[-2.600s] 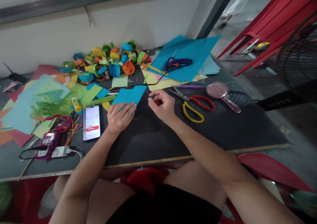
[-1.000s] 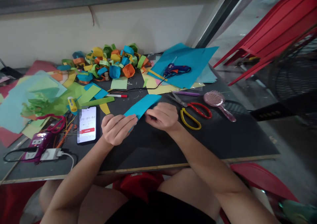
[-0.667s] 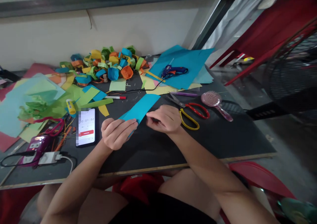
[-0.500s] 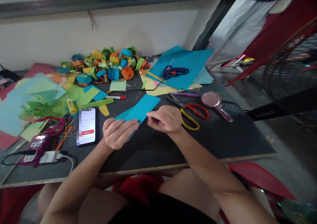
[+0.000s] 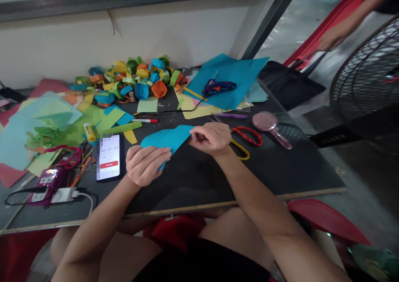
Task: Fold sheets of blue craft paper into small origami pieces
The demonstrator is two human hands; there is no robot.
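Note:
A piece of blue paper (image 5: 166, 140) is held up over the dark table, between my two hands. My left hand (image 5: 148, 163) is closed on its near left end, fingers in front, with a small corner showing below them. At its far right corner, my right hand (image 5: 213, 137) pinches the edge with the fingers curled in. The paper bends between the two grips. Just right of my right hand lie scissors with one red and one yellow handle (image 5: 249, 136); their blades are mostly hidden behind that hand.
Paper baskets (image 5: 142, 91) are heaped at the back. A hot glue gun (image 5: 218, 87) rests on blue sheets. A phone (image 5: 109, 157) lies left, near a power strip (image 5: 46, 186). A hairbrush (image 5: 266, 122) lies right, beside a fan (image 5: 368, 70). Another person's hand (image 5: 335, 35) holds a dark bag (image 5: 289, 84).
My right hand has moved up to the blue paper's far corner and taken hold of it, bending the paper. Another person's arm and a dark bag have come into view at right.

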